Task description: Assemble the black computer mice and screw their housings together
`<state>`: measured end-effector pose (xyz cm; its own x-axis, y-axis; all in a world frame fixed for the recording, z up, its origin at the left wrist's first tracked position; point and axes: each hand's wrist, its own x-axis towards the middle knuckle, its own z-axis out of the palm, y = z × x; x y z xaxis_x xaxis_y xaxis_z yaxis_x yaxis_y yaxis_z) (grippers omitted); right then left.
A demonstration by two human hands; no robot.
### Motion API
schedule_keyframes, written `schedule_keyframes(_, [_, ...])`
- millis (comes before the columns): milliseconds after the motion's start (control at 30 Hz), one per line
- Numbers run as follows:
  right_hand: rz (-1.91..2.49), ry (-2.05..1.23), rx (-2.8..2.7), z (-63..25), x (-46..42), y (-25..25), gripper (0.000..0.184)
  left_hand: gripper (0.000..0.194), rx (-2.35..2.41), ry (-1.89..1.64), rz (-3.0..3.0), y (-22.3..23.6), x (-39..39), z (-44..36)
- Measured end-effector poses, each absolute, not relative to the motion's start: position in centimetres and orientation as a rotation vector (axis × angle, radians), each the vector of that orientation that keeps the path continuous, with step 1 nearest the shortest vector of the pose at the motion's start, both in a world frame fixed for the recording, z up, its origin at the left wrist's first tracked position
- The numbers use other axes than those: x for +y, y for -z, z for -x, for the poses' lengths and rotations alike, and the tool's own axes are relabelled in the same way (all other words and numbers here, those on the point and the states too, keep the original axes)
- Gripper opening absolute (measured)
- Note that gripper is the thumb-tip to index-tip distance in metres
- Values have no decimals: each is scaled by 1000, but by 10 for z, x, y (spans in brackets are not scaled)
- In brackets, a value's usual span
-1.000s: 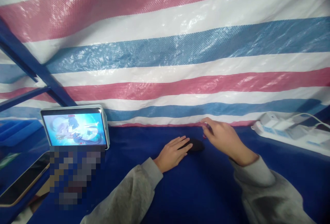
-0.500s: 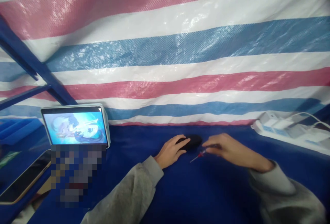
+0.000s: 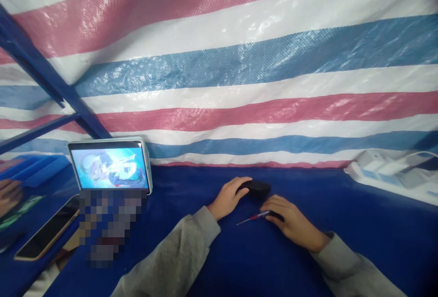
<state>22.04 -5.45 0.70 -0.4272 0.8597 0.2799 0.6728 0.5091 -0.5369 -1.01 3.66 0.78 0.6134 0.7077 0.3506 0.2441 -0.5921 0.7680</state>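
Note:
My left hand [image 3: 227, 200] is closed on the near left end of a black computer mouse [image 3: 259, 188], with the thumb along its near side and the fingers over its far side. The mouse sits at the blue tabletop [image 3: 239, 260]. My right hand [image 3: 290, 221] is closed around the dark handle of a small screwdriver [image 3: 253, 217], just right of and nearer than the mouse. Its thin metal shaft, with a red part near the handle, points left and slightly toward me. The tip is apart from the mouse.
A tablet [image 3: 111, 167] showing a bright picture leans at the left, with a phone [image 3: 49, 226] beside it. At the far left, another person's hand [image 3: 10, 196] is near a blue tray [image 3: 44, 169]. A white power strip [image 3: 386, 176] with plugs lies right. Striped sheeting [image 3: 260, 64] hangs behind.
My right hand has come lower and left, with the screwdriver now lying flatter. The left fingers have drawn back toward the mouse's end. Another person's hand has appeared at the left edge.

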Motion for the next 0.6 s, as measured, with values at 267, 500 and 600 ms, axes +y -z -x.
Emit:
schedule_keyframes(267, [1364,21,-1712,-217,-31,-6,27,35,859,-721,-2189,-11,41,4])
schedule_keyframes(500, [1449,-170,-1820,-208,-14,12,43,38,915,-677,-2242,-9,43,4])
schedule_keyframes(600, [1460,-216,-1882,-210,-19,17,54,36,904,-693,-2233,-8,43,5])
